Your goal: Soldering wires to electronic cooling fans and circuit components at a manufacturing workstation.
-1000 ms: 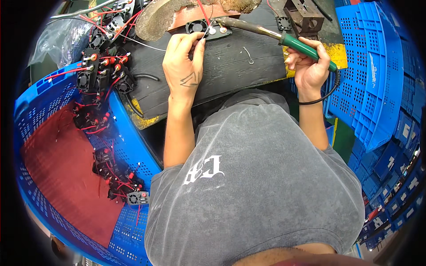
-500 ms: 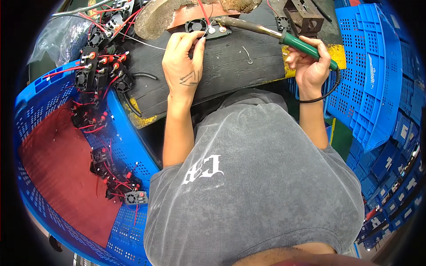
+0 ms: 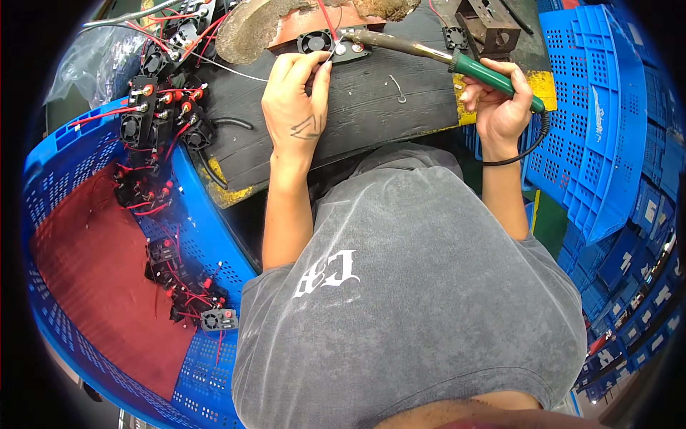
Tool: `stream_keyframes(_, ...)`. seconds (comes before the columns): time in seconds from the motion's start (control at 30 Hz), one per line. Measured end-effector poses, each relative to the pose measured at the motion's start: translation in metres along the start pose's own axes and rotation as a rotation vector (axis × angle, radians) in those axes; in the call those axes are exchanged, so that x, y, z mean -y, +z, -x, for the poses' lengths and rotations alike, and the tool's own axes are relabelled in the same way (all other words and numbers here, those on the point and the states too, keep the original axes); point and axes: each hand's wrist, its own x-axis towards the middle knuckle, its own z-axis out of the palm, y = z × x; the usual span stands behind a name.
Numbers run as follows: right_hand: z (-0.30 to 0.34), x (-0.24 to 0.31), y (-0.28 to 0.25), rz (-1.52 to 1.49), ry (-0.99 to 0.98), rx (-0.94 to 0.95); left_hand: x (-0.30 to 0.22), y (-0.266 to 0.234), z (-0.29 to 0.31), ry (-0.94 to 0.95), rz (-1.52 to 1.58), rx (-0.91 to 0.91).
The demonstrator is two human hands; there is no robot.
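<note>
My right hand (image 3: 503, 114) grips the green handle of a soldering iron (image 3: 487, 74). Its long metal shaft points left, and the tip rests at a terminal on a small black panel with a fan (image 3: 314, 43). A red wire (image 3: 327, 18) rises from that terminal. Close to the tip, my left hand (image 3: 294, 100) pinches thin solder wire (image 3: 239, 71) between thumb and forefinger. The solder trails off leftward across the dark bench. Beside the iron's tip shows a second, shiny round terminal (image 3: 357, 48).
Several fan panels with red wires (image 3: 146, 107) pile up at the left over a blue crate (image 3: 207, 214) lined with red sheet. A rusty metal block (image 3: 489, 32) stands at the back right. Blue crates (image 3: 572, 107) stack on the right. A bent wire (image 3: 398, 89) lies on the bench.
</note>
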Motion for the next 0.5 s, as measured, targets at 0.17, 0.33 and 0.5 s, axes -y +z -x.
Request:
stream_keyframes(0.17, 0.0009, -0.0007, -0.0005, -0.001, -0.001, 0.002, 0.0003, -0.0001, 0.0015, -0.012, 0.015, 0.002)
stream_keyframes(0.33, 0.0005, 0.0005, -0.0002, 0.002, -0.009, 0.002, 0.0004, 0.0003, 0.0008, 0.005, 0.006, 0.003)
stream_keyframes(0.5, -0.0024, -0.0008, 0.0014, -0.006, 0.006, -0.014, 0.0007, 0.0, -0.0005, -0.006, -0.004, -0.001)
